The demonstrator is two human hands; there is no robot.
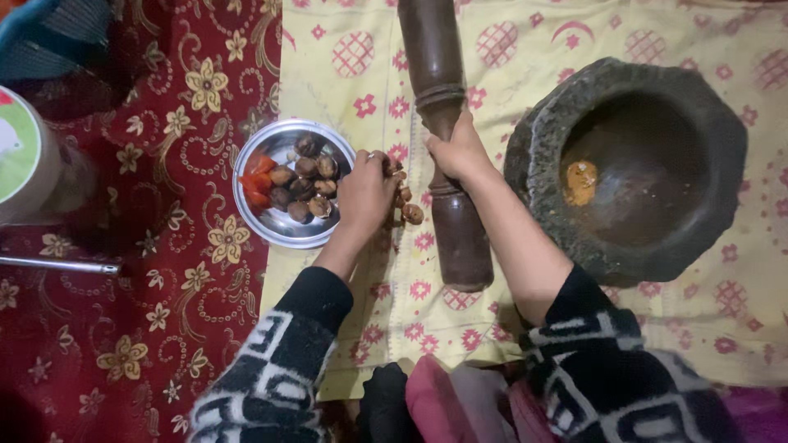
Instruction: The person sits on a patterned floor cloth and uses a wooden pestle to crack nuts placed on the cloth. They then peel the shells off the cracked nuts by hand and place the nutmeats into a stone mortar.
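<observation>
My left hand [365, 190] is closed over several small brown nuts at the right rim of a round steel bowl [279, 228]. One nut [413, 213] lies just beyond its fingers on the cloth. The bowl holds more brown nuts [305, 180] and some red pieces [258, 179]. My right hand [460, 152] grips the middle of a long dark wooden pestle [447, 139] lying on the yellow patterned cloth [525, 49]. To the right sits a heavy stone mortar [628, 168] with a bit of orange-yellow paste [581, 180] inside.
A red floral carpet [164, 312] lies left of the cloth. A round container [29, 160] stands at the far left edge, with a thin metal rod [61, 265] below it. A blue basket edge [33, 25] shows at top left.
</observation>
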